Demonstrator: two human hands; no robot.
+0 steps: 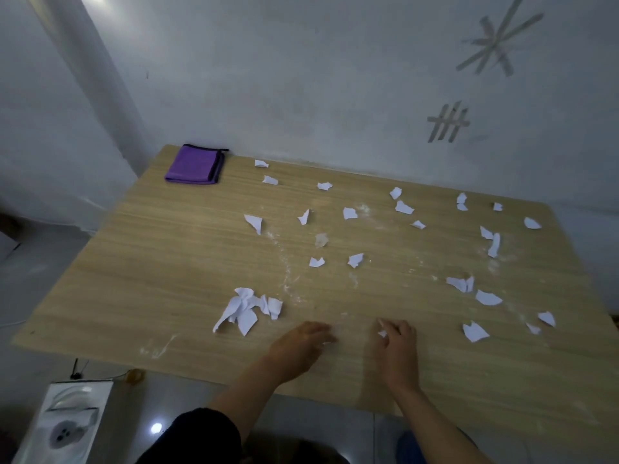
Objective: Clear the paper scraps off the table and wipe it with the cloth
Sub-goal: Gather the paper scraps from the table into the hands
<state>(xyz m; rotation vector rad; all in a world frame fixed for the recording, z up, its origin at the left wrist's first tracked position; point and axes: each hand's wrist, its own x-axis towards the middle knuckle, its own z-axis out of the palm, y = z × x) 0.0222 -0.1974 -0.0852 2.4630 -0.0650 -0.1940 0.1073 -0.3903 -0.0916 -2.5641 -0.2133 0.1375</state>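
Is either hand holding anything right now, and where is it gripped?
The right hand seems to pinch a small paper scrap at its fingertips, though blur makes it uncertain. The left hand holds nothing.

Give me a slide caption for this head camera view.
Both hands, left hand and right hand, gather paper scraps on a dusty wooden table; folded purple cloth waits untouched.

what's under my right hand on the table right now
A small white paper scrap shows at the fingertips of the right hand, on the wooden table. Anything beneath the palm is covered.
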